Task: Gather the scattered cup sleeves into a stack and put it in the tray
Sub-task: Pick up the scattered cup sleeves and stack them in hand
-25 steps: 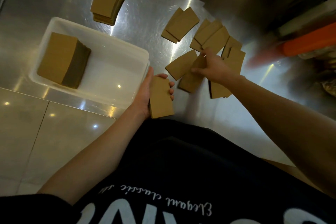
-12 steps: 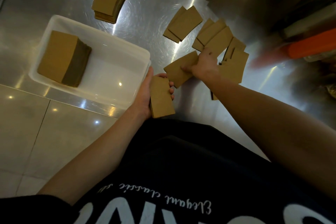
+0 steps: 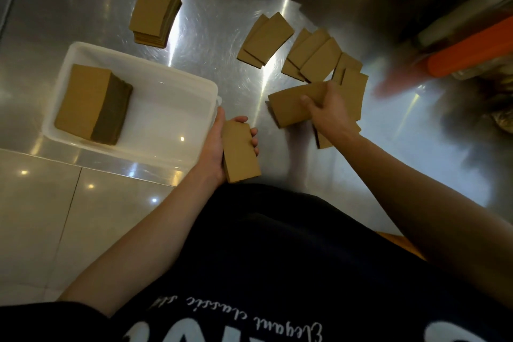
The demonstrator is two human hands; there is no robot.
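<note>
Brown cardboard cup sleeves lie scattered [image 3: 313, 55] over the steel counter [image 3: 216, 22]. My left hand [image 3: 219, 147] grips a small stack of sleeves [image 3: 240, 154] by the tray's right rim. My right hand [image 3: 327, 111] is closed on a few sleeves [image 3: 291, 108] lifted from the pile, thumb on top. A white plastic tray [image 3: 172, 91] at the left holds a thick stack of sleeves [image 3: 91, 108]. Another loose stack [image 3: 155, 12] rests on the counter beyond the tray.
An orange object [image 3: 472, 53] and blurred clutter sit at the right edge. A dark wall runs along the back. Pale floor tiles [image 3: 55, 203] show below the counter's front edge at the left. My dark apron fills the bottom.
My right hand has pulled a few sleeves out of the scattered pile and drawn them left, nearer my left hand. The left hand has stayed put with its stack.
</note>
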